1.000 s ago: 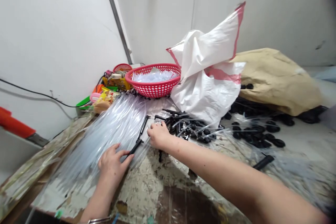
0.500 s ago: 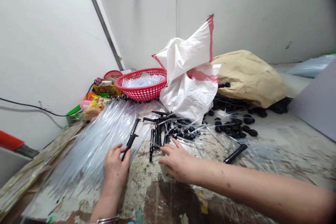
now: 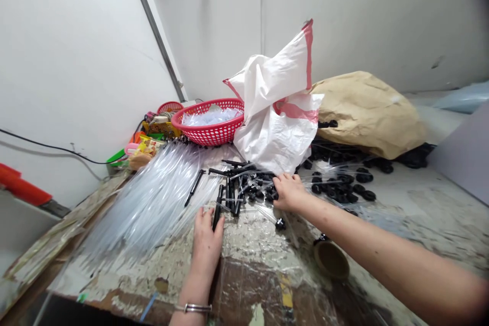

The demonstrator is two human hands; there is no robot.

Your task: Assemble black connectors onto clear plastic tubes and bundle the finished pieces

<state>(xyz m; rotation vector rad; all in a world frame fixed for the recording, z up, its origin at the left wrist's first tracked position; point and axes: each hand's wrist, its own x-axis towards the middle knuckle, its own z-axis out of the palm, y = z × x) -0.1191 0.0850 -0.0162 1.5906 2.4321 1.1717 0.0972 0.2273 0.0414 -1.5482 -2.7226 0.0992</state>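
My left hand (image 3: pixel 207 232) is closed round the lower end of a black tube (image 3: pixel 218 206) near the middle of the table. Further right, my right hand (image 3: pixel 289 192) reaches into a heap of small black caps (image 3: pixel 263 191); its fingertips curl at the heap's edge, and what they grip is hidden. Between the hands lie several black tubes (image 3: pixel 230 196) with thin clear straws. One more black tube (image 3: pixel 194 188) rests at the edge of a wide bundle of clear straws (image 3: pixel 148 204). A black cap with a white cross (image 3: pixel 280 223) sits below my right hand.
A red basket (image 3: pixel 208 135) of clear pieces and a white sack (image 3: pixel 273 132) stand at the back. Brown paper (image 3: pixel 367 112) covers black parts at the right. A round brown dish (image 3: pixel 331 260) lies near my right forearm. Colourful items (image 3: pixel 147 147) sit back left.
My left hand has moved right, from one black tube to another. My right hand has gone forward and right to the black caps. The round dish and the cross-marked cap now show.
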